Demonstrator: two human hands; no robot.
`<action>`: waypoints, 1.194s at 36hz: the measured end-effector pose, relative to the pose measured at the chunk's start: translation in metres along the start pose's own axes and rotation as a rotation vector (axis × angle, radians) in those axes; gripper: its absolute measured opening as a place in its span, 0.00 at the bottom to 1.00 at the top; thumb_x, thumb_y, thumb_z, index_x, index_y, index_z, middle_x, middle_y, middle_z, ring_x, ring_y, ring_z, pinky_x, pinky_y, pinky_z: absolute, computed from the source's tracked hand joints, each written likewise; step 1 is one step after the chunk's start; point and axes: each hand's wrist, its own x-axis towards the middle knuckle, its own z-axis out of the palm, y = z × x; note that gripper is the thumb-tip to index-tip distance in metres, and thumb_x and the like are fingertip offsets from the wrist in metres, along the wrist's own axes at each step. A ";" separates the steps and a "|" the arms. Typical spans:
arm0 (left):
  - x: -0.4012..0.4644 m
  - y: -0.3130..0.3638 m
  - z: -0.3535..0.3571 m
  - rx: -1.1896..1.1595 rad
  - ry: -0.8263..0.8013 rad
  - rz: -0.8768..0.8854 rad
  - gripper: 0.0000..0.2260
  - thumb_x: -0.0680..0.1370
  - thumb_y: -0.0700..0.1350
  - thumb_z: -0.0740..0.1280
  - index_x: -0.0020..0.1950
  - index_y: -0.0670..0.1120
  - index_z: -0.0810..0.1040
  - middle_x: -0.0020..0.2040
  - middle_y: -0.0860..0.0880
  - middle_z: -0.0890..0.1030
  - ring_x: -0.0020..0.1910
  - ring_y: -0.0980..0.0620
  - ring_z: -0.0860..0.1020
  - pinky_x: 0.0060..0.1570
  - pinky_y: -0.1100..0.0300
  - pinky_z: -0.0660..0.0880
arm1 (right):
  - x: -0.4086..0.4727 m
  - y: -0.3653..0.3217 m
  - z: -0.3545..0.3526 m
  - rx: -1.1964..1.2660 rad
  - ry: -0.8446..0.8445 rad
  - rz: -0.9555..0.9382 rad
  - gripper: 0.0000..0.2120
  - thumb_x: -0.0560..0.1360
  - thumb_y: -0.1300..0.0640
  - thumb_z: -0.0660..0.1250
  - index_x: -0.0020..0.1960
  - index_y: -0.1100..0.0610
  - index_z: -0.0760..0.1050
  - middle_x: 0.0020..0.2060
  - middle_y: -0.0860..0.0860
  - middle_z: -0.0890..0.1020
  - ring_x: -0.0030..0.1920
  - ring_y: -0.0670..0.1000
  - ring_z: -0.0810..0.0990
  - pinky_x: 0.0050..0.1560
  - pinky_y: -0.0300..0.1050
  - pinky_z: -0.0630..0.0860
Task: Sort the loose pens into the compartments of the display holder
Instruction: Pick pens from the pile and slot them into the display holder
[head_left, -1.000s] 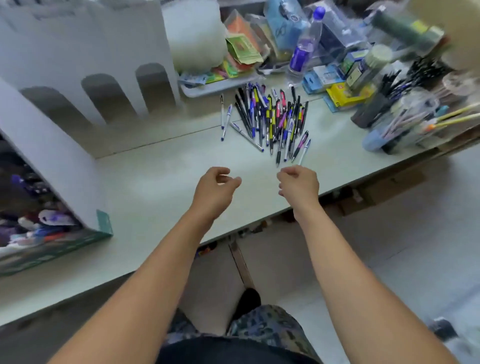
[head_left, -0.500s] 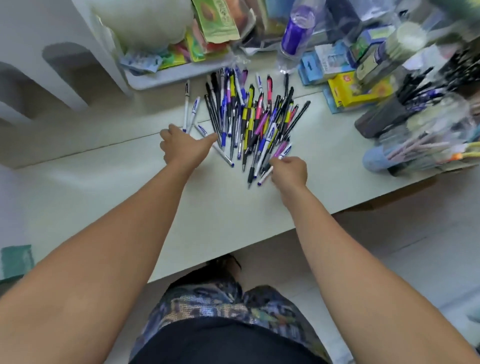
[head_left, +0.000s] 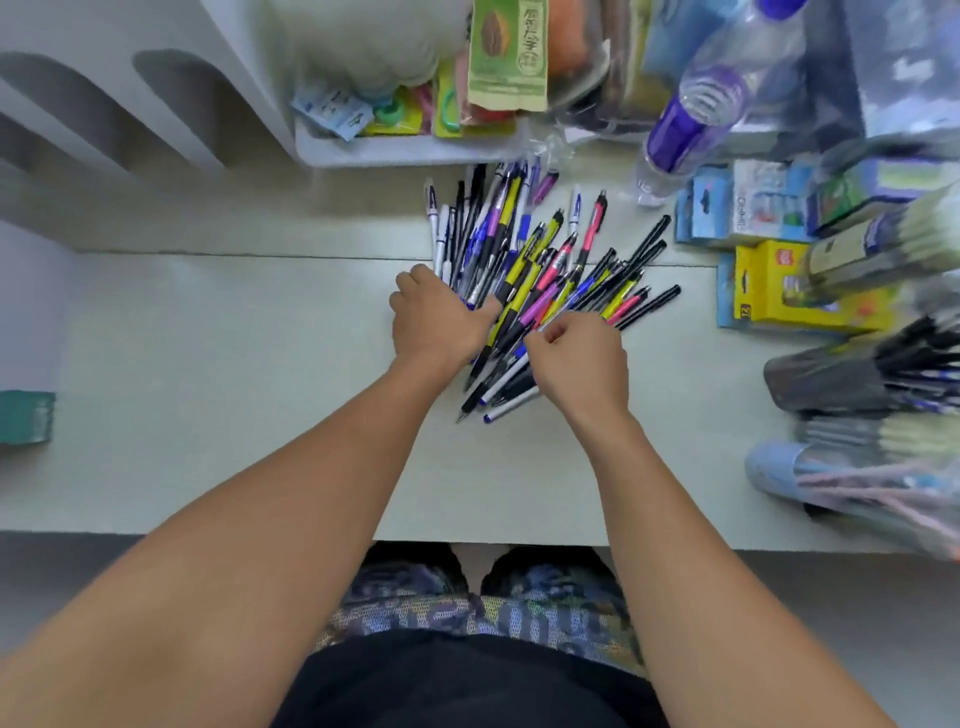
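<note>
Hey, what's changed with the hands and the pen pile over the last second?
Both hands went forward from the table's near edge to the pile of loose pens. The left hand now lies on the pile's left side, and the right hand, fingers curled, is at its near end; whether it grips a pen cannot be told. The pile stayed where it was on the table.

Loose pens (head_left: 540, 270) — fanned heap, mid-table
</note>
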 end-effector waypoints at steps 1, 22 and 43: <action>0.001 0.002 0.002 0.008 0.011 -0.018 0.33 0.75 0.59 0.71 0.68 0.38 0.65 0.66 0.41 0.70 0.65 0.40 0.70 0.55 0.51 0.70 | 0.005 0.001 -0.001 -0.009 -0.021 -0.027 0.10 0.74 0.55 0.66 0.35 0.56 0.76 0.30 0.51 0.80 0.34 0.54 0.79 0.36 0.45 0.75; -0.015 -0.010 -0.026 0.077 -0.199 -0.155 0.12 0.82 0.47 0.63 0.42 0.41 0.72 0.36 0.44 0.75 0.36 0.42 0.77 0.39 0.52 0.74 | 0.014 0.010 -0.019 0.110 -0.197 -0.318 0.06 0.77 0.54 0.68 0.43 0.53 0.81 0.32 0.47 0.82 0.34 0.49 0.82 0.41 0.48 0.81; -0.109 -0.102 -0.100 -0.779 -0.665 -0.188 0.09 0.83 0.44 0.64 0.48 0.47 0.63 0.31 0.51 0.65 0.26 0.54 0.58 0.25 0.63 0.55 | -0.018 -0.118 0.052 0.439 -0.554 -0.247 0.07 0.80 0.52 0.70 0.53 0.54 0.82 0.48 0.47 0.84 0.44 0.49 0.85 0.48 0.48 0.79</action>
